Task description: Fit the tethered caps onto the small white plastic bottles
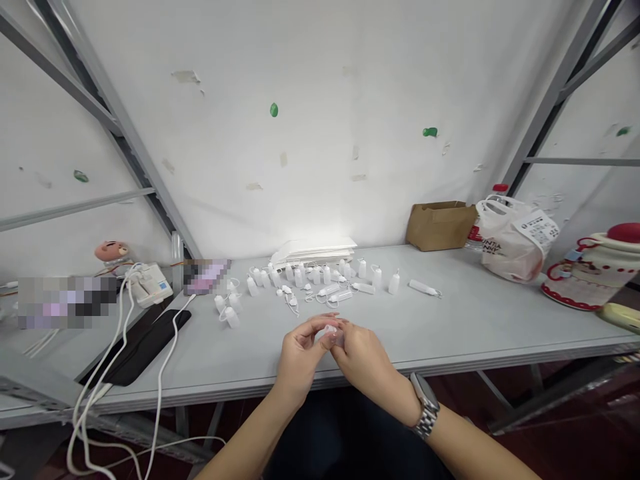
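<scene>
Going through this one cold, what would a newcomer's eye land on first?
Probably the many small white bottles, most of them upright, spread over the middle of the gray table. Just in front, the left hand and right hand meet around a small translucent piece. The red-topped jar stands out at the far right.

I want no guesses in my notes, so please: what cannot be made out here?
All in the head view:
Translucent piece: full shape, covered by the left hand and right hand.
Cardboard box: inside, hidden behind its front wall.
White bag: contents, hidden by its plastic.
Label on the bag: most print too small.
Pale yellow object: remainder cut off by the right edge.
Pixelated patches: details underneath blurred out.
</scene>
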{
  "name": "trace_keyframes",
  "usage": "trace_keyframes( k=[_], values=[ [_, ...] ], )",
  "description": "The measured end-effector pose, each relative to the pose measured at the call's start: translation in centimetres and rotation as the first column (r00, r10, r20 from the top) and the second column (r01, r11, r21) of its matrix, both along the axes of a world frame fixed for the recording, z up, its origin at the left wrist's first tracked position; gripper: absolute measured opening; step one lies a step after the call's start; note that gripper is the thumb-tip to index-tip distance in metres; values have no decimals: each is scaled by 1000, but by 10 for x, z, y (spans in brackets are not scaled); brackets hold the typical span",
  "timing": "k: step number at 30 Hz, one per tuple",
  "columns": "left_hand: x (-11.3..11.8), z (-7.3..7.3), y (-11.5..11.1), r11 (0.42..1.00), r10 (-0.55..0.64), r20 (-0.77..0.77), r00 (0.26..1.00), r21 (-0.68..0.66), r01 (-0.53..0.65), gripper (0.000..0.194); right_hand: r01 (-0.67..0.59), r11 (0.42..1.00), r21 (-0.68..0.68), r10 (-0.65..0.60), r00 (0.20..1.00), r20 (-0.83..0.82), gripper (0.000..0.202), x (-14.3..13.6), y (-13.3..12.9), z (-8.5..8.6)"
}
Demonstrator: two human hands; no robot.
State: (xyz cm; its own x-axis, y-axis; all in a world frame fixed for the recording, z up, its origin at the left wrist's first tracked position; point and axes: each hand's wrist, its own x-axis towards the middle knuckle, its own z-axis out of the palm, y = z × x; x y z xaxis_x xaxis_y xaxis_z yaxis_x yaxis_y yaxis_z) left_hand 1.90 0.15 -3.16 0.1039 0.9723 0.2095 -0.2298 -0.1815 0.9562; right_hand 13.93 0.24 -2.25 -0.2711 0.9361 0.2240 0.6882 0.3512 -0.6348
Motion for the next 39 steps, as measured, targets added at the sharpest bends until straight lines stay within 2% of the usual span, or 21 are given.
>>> trace_keyframes(
  k=[3, 5, 7, 9, 10, 12, 14, 20, 23, 25, 26, 27, 29, 31, 32, 33, 34, 35, 37, 38, 39],
  values=[
    [-1, 2, -2, 999, -50, -14, 999, 18, 51, 10, -281, 958, -66, 250, 922, -294, 22, 0, 2, 4],
    [-2, 4, -2, 1000, -23, 21, 1000, -6, 23, 10, -328, 941, -83, 274, 884, -378, 18, -2, 3, 4],
    [-4, 5, -1, 997, 52, 81, 995, -57, -48, 10, -213, 976, -43, 184, 914, -361, 15, -3, 2, 0],
    [-7, 6, 1, 985, 139, 157, 978, -127, -120, 12, -68, 992, 110, 97, 952, -289, 20, -5, -1, -5],
    [-9, 7, 2, 978, 170, 194, 966, -157, -141, 12, -27, 977, 210, 80, 965, -249, 23, -6, -2, -8],
    [-11, 8, 3, 972, 182, 265, 947, -195, -132, 13, -13, 921, 388, 90, 979, -180, 23, -7, -5, -13],
    [-12, 10, 3, 973, 149, 321, 935, -215, -81, 16, -27, 874, 485, 119, 980, -162, 21, -8, -7, -15],
    [-10, 12, 0, 977, 66, 337, 939, -211, 7, 21, -9, 852, 524, 143, 966, -215, 16, -7, -13, -12],
    [-11, 14, -1, 981, 29, 298, 954, -194, 31, 23, -28, 917, 398, 167, 933, -318, 15, -5, -15, -5],
    [-11, 16, -1, 983, 6, 280, 960, -180, 46, 25, -91, 980, 176, 167, 860, -483, 19, -3, -16, 2],
    [-11, 17, -1, 984, -6, 271, 963, -172, 54, 27, -160, 986, 41, 154, 801, -579, 22, -1, -15, 6],
    [-12, 18, -2, 984, -16, 263, 965, -165, 61, 28, -252, 964, -87, 129, 727, -674, 25, 0, -14, 10],
    [-12, 19, -2, 986, -31, 248, 968, -149, 70, 28, -462, 848, -260, 54, 563, -825, 28, 3, -12, 16],
    [-12, 20, -3, 989, -23, 228, 973, -135, 55, 27, -626, 717, -308, -11, 432, -902, 28, 5, -8, 20],
    [-12, 19, -3, 991, -2, 222, 975, -128, 31, 26, -663, 681, -309, -29, 397, -917, 29, 4, -7, 20],
    [-12, 19, -2, 992, 28, 221, 975, -125, 0, 24, -665, 681, -305, -34, 388, -921, 30, 3, -6, 19],
    [-12, 18, -2, 992, 63, 224, 973, -125, -35, 22, -630, 718, -297, -23, 405, -914, 30, 1, -5, 17],
    [-12, 17, -2, 989, 100, 234, 967, -129, -71, 19, -554, 784, -279, -1, 449, -894, 29, -1, -5, 15],
    [-12, 15, -1, 981, 158, 263, 952, -155, -120, 18, -303, 938, -171, 43, 590, -806, 25, -5, -6, 9],
    [-12, 14, -1, 977, 169, 274, 947, -173, -124, 18, -169, 983, -74, 58, 665, -745, 24, -6, -7, 6],
    [-12, 14, -1, 975, 169, 281, 945, -187, -119, 19, -65, 997, 32, 69, 726, -684, 23, -7, -8, 4]
  ],
)
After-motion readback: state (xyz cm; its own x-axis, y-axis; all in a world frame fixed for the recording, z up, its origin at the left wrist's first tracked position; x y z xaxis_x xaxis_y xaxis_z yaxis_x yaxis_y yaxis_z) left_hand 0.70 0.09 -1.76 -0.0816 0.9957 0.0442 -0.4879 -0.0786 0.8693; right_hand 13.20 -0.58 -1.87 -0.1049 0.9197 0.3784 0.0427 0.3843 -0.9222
